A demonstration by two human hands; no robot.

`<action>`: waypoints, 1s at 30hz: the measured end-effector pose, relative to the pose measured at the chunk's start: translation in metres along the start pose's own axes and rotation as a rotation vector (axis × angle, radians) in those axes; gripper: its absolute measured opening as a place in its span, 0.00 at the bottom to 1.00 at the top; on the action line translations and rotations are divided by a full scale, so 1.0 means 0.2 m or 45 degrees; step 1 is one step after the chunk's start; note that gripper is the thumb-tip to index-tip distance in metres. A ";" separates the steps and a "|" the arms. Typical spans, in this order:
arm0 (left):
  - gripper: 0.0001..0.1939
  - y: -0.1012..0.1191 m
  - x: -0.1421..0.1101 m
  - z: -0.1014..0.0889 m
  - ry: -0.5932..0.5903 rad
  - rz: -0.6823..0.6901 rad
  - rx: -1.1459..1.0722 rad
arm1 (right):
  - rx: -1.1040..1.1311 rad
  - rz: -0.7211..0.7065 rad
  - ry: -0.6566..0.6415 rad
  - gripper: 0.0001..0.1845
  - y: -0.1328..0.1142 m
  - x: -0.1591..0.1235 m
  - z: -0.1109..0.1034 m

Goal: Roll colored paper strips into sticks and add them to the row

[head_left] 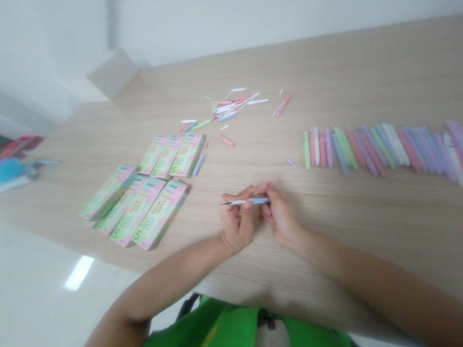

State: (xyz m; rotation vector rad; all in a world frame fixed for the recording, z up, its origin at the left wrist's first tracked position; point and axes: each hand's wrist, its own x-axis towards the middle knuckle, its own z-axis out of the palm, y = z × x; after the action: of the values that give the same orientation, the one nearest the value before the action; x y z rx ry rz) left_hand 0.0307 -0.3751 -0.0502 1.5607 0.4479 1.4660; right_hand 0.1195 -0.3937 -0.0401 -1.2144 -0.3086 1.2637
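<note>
A slim pen (255, 200) lies level between my hands above the table, with a thin dark tip at the left, a white middle and a blue right end. My left hand (236, 229) pinches its white part between thumb and fingers. My right hand (285, 221) closes its fingers on the blue end. The two hands almost meet behind the pen. Just beyond them to the right, a small purple piece (291, 163) lies on the wood. Blur hides the pen's finer details.
Several green-and-pink boxes (161, 214) lie at the left. Behind them is a loose scatter of coloured pen parts (231, 107). A long row of pastel pens (360, 148) runs to the right. A pale block (113, 73) stands by the wall; a blue object (4, 174) is far left.
</note>
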 end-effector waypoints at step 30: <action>0.16 0.12 0.02 -0.09 -0.064 0.272 0.491 | -1.366 -1.142 0.067 0.12 0.03 -0.13 -0.06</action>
State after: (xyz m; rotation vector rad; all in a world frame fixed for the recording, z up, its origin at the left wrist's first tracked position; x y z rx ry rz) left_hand 0.0067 -0.3779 -0.0314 1.9965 0.5740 1.5613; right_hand 0.1159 -0.4238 -0.0396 -1.6664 -1.4309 0.2051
